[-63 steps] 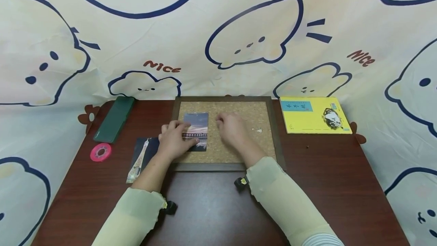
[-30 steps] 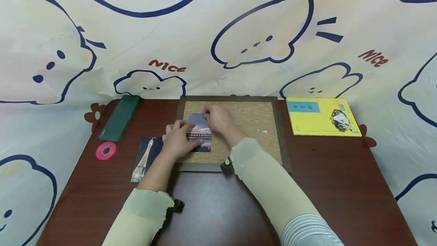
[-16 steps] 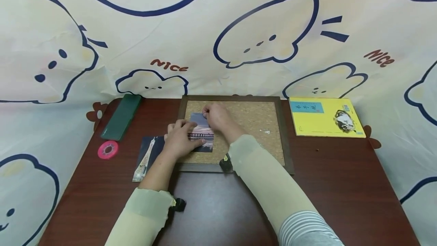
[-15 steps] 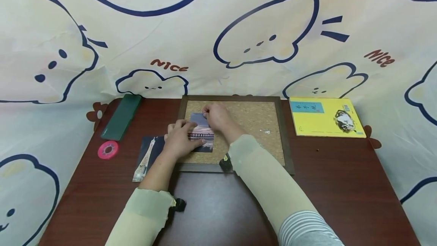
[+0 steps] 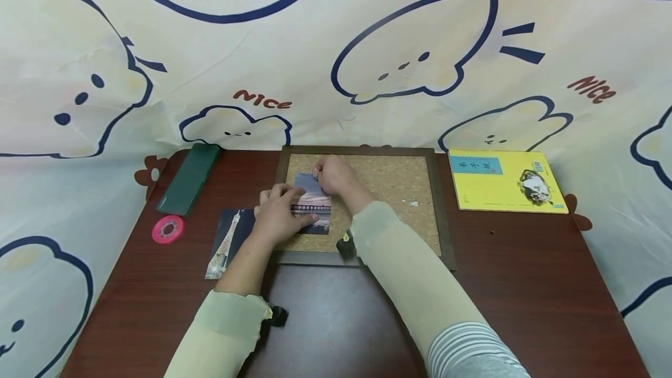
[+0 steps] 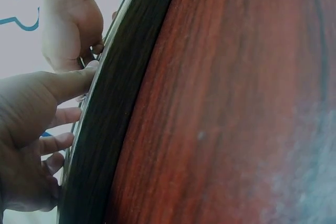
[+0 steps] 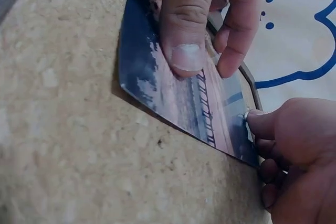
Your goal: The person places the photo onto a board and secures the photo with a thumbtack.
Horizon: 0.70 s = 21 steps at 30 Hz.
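A postcard-like photo (image 5: 312,200) of a pier under a pink-purple sky lies upright on the left part of a framed corkboard (image 5: 388,223). My left hand (image 5: 276,214) rests on the photo's left and lower part, thumb and fingers spread and pressing it down. At the photo's top right corner, my right hand (image 5: 336,175) has its thumb and fingers curled together. In the right wrist view, that right hand (image 7: 304,156) pinches a small clear pushpin (image 7: 245,115), mostly hidden by the thumb. The photo's near edge (image 7: 157,113) stands slightly off the cork there.
Small clear pins (image 5: 412,202) lie on the board's right half. A second photo (image 5: 227,244) with a pale tower is left of the board, beside a pink ring-shaped roll (image 5: 168,229) and a green case (image 5: 189,179). A yellow book (image 5: 504,188) lies right, near a tiny speck (image 5: 492,232).
My right hand has moved left from the bare cork to the photo's top right corner and stays there. The left hand keeps pressing the photo. The head view has shifted slightly.
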Available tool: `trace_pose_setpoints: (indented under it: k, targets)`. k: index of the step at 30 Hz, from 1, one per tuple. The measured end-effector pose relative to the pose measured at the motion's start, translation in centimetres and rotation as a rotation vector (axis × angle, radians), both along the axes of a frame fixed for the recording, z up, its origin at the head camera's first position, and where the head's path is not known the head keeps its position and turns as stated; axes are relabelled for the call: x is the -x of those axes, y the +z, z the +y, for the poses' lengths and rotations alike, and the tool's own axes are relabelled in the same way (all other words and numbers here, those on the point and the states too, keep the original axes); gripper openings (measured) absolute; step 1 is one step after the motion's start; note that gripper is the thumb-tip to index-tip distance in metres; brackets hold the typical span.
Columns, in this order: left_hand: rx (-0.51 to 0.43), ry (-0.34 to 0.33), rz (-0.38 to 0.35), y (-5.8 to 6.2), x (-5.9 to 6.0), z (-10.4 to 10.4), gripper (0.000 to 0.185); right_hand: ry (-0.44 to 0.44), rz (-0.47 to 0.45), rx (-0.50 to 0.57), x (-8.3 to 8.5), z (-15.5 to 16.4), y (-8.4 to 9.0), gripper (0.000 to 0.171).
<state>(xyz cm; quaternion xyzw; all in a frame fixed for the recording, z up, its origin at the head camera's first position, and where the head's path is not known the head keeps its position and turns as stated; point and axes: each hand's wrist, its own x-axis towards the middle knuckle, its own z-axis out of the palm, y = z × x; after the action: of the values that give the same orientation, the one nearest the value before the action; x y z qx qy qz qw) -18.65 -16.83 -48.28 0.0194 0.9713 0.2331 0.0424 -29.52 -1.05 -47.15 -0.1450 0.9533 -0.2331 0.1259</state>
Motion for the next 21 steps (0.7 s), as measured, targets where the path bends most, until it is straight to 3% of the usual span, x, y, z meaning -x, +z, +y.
trace_pose_setpoints:
  k: [13,21]
  targets:
    - [0.002,-0.005,0.014,-0.2,0.2,0.3,0.071,-0.063,-0.005,0.028,0.6,0.2,0.2,0.01]
    - [-0.012,-0.005,0.007,-0.1,0.1,0.1,0.071,0.091,0.049,0.215,0.4,1.6,-1.2,0.011]
